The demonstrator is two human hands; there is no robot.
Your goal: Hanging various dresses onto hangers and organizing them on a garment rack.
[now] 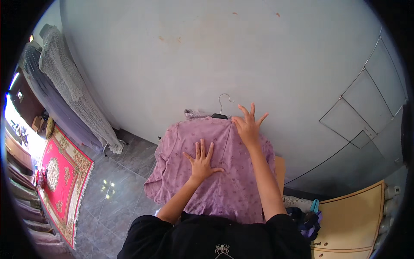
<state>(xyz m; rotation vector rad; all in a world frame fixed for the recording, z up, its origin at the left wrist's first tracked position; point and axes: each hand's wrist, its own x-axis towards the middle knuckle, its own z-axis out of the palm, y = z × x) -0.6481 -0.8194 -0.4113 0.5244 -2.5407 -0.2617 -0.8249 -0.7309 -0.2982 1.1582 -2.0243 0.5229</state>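
Observation:
A mauve-pink garment with a small dark pattern and long sleeves lies spread out in front of me. Out of its top edge sticks a hanger with a black body and a thin metal hook; the rest of the hanger is hidden by the cloth. My left hand rests flat on the middle of the garment, fingers spread. At the top edge, just right of the hanger, my right hand pinches the cloth between thumb and forefinger, its other fingers raised and apart. A seam or opening line runs down the cloth between the hands.
A pale wall rises behind the garment. Gowns on mannequins stand far left, beside a red patterned rug on grey tiles. At the right are a wooden surface, a dark cloth bundle and a metal wire rack.

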